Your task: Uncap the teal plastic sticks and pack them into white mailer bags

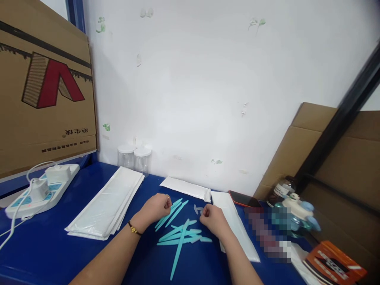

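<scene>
My left hand (157, 208), with a gold bracelet at the wrist, is closed in a pinch beside a row of turquoise eyebrow razors (177, 213). What sits between its fingertips is hidden. My right hand (212, 218) is also pinched, next to small translucent caps (198, 209) on the blue table; I cannot make out what its fingers hold. Between my forearms, several more turquoise razors (181, 237) lie crossed in a loose pile, with one long razor pointing toward me.
White plastic packs (109, 202) are stacked at left, a narrow white pack (185, 189) by the wall, another (237, 225) at right. Two clear jars (126, 156), a power strip (47, 190), a phone (245, 198), a teal-and-cream bottle (297, 213) and an orange box (335, 261) surround the blue table (142, 257).
</scene>
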`<state>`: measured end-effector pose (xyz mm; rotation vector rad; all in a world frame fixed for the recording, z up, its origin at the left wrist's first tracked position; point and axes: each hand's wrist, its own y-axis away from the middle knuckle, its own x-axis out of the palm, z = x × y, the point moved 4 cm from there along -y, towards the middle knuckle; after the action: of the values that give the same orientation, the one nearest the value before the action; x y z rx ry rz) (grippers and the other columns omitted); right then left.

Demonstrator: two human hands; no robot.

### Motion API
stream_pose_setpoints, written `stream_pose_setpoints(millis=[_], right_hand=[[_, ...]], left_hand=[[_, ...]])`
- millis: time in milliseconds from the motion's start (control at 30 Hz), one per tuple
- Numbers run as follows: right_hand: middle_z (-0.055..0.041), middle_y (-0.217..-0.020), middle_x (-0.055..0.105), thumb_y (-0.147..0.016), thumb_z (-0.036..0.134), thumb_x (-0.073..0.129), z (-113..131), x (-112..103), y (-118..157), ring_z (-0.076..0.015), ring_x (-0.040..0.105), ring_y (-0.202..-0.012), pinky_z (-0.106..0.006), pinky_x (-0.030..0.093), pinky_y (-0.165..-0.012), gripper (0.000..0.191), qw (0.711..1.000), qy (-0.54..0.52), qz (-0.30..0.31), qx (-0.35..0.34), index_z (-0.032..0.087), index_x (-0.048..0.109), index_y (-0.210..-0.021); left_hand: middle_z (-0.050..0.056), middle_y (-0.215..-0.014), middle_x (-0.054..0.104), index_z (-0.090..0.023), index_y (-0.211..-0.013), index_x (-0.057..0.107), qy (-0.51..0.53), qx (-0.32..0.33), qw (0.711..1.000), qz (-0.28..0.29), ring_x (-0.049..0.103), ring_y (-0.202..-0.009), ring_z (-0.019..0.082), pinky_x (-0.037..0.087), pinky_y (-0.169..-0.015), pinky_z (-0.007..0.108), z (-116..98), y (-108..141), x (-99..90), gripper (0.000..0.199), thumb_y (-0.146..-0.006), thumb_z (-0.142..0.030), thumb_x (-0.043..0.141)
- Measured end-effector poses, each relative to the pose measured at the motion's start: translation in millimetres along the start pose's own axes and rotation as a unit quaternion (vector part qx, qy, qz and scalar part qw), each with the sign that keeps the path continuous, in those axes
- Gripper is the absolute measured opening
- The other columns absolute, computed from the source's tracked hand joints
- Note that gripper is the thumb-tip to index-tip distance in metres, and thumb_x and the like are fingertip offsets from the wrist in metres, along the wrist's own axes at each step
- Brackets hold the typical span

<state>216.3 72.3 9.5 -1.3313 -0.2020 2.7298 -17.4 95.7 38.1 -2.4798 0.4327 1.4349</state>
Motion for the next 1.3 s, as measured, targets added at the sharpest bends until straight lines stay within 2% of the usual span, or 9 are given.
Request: stream_pose_setpoints(millis=[67, 167, 267, 367, 600, 867, 967, 1100, 1300], right_hand=[[0.0015, -0.055, 0.06, -0.063, 0.015, 0.052, -1.7, -0.4, 0.2, -0.012, 0.054, -0.045, -0.021, 0.035, -0.044, 0.006, 0.983, -0.181, 0.031, 0.024, 0.019, 0.047, -0.064], [0.0023, -0.058, 0.062, -0.062, 0.017, 0.053, 6.0, -1.3, 3.1, -0.0085, 0.049, -0.038, -0.018, 0.029, -0.037, 0.013, 0.916, -0.394, 0.065, 0.033, 0.019, 0.046, -0.074], [0.0007, -0.062, 0.065, -0.063, 0.019, 0.061, 16.6, -2.1, 7.4, -0.0095, 0.056, -0.046, -0.017, 0.038, -0.043, 0.024, 0.86, -0.499, 0.096, 0.038, 0.018, 0.052, -0.086], [-0.0038, -0.069, 0.067, -0.065, 0.025, 0.07, 19.4, -1.7, 9.7, -0.0127, 0.064, -0.062, -0.02, 0.048, -0.057, 0.026, 0.836, -0.53, 0.121, 0.069, 0.014, 0.06, -0.086], [-0.0045, -0.062, 0.066, -0.064, 0.036, 0.075, 12.1, 0.7, 6.3, -0.01, 0.061, -0.052, -0.017, 0.046, -0.049, 0.03, 0.841, -0.521, 0.095, 0.111, 0.011, 0.064, -0.075], [0.0013, -0.051, 0.061, -0.066, 0.042, 0.071, 14.8, -1.6, 5.8, -0.0059, 0.047, -0.034, -0.016, 0.024, -0.033, 0.032, 0.86, -0.501, 0.064, 0.072, 0.014, 0.058, -0.073], [0.0002, -0.054, 0.062, -0.064, 0.04, 0.073, 15.3, -1.9, 6.6, -0.0074, 0.052, -0.038, -0.016, 0.031, -0.036, 0.033, 0.856, -0.507, 0.068, 0.08, 0.013, 0.062, -0.078], [-0.005, -0.066, 0.067, -0.061, 0.036, 0.077, 17.6, -0.2, 8.4, -0.0124, 0.063, -0.058, -0.019, 0.047, -0.052, 0.032, 0.835, -0.534, 0.089, 0.096, 0.013, 0.064, -0.079], [-0.0057, -0.063, 0.067, -0.066, 0.038, 0.074, 19.3, 0.4, 8.8, -0.0112, 0.062, -0.053, -0.019, 0.046, -0.048, 0.03, 0.842, -0.524, 0.094, 0.088, 0.011, 0.064, -0.076]], left_hand=[[0.002, -0.069, 0.062, -0.017, -0.076, 0.062, 0.079, 0.021, 0.996, 0.031, 0.055, -0.062, 0.014, 0.037, -0.054, 0.021, -2.6, -1.2, 3.4, 0.016, -0.066, -0.021, 0.05], [0.0, -0.068, 0.06, -0.016, -0.079, 0.06, 0.167, 0.067, 0.981, 0.076, 0.054, -0.063, 0.013, 0.039, -0.056, 0.02, -10.7, -0.4, 9.0, 0.019, -0.068, -0.027, 0.05], [-0.002, -0.065, 0.057, -0.016, -0.08, 0.059, 0.19, 0.088, 0.973, 0.094, 0.053, -0.061, 0.013, 0.04, -0.056, 0.02, -17.5, 2.8, 11.3, 0.019, -0.068, -0.027, 0.049], [-0.002, -0.067, 0.056, -0.016, -0.081, 0.058, 0.201, 0.081, 0.971, 0.1, 0.055, -0.059, 0.013, 0.041, -0.056, 0.021, -20.6, 5.7, 9.8, 0.02, -0.07, -0.029, 0.048], [-0.002, -0.063, 0.055, -0.016, -0.082, 0.058, 0.201, 0.078, 0.972, 0.089, 0.054, -0.058, 0.013, 0.041, -0.055, 0.021, -22.1, 6.2, 6.0, 0.019, -0.071, -0.029, 0.048], [-0.002, -0.063, 0.053, -0.016, -0.081, 0.057, 0.203, 0.077, 0.971, 0.095, 0.052, -0.057, 0.013, 0.041, -0.055, 0.022, -21.6, 6.1, 7.5, 0.019, -0.07, -0.029, 0.048], [-0.002, -0.063, 0.053, -0.016, -0.081, 0.058, 0.203, 0.081, 0.971, 0.093, 0.052, -0.057, 0.012, 0.04, -0.054, 0.021, -21.7, 6.1, 7.2, 0.019, -0.07, -0.028, 0.048], [-0.002, -0.062, 0.053, -0.016, -0.08, 0.058, 0.2, 0.086, 0.972, 0.085, 0.051, -0.056, 0.012, 0.039, -0.053, 0.021, -21.5, 5.9, 7.2, 0.018, -0.07, -0.027, 0.048], [-0.002, -0.063, 0.053, -0.016, -0.08, 0.06, 0.187, 0.09, 0.975, 0.079, 0.048, -0.057, 0.011, 0.038, -0.053, 0.02, -21.9, 6.2, 6.6, 0.019, -0.069, -0.026, 0.049]])
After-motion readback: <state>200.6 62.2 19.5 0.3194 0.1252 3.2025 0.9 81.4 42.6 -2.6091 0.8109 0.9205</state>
